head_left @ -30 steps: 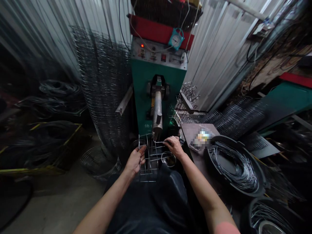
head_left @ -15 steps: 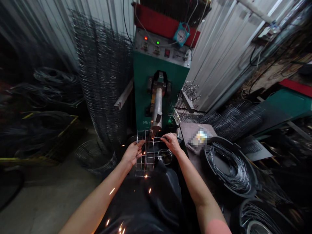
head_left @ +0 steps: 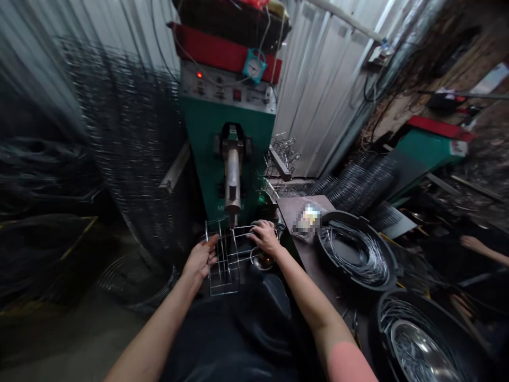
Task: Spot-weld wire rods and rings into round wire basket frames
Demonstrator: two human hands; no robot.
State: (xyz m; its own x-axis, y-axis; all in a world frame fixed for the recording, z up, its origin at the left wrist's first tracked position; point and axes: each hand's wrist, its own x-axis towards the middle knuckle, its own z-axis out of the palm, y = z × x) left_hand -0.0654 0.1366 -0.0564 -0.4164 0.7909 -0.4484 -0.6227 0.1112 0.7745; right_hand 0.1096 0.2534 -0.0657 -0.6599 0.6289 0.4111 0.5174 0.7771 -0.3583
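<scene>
A welded wire rack (head_left: 225, 252) lies tilted under the electrode arm (head_left: 233, 183) of a green spot welding machine (head_left: 194, 154). My left hand (head_left: 202, 258) grips its left side, thumb on top and fingers curled beneath. On the right, my right hand (head_left: 265, 237) has its fingers bent over the ends of the cross wires; the fingertips are partly hidden. The electrode tip meets or hangs just above the rack's upper part; I cannot tell which. Just below my right hand is a small round metal bowl (head_left: 261, 260).
Tall stacked wire baskets (head_left: 127, 132) stand left of the machine. A side table (head_left: 288, 207) at right bears a black tub (head_left: 392, 265) of wire pieces. Nearer is another tub with a metal bowl (head_left: 421, 350). Another person's arm (head_left: 483, 248) shows at far right.
The sparks are gone and the green lamp is off. The view has swung right, so the machine appears farther left. My right hand's fingers are spread farther over the wires.
</scene>
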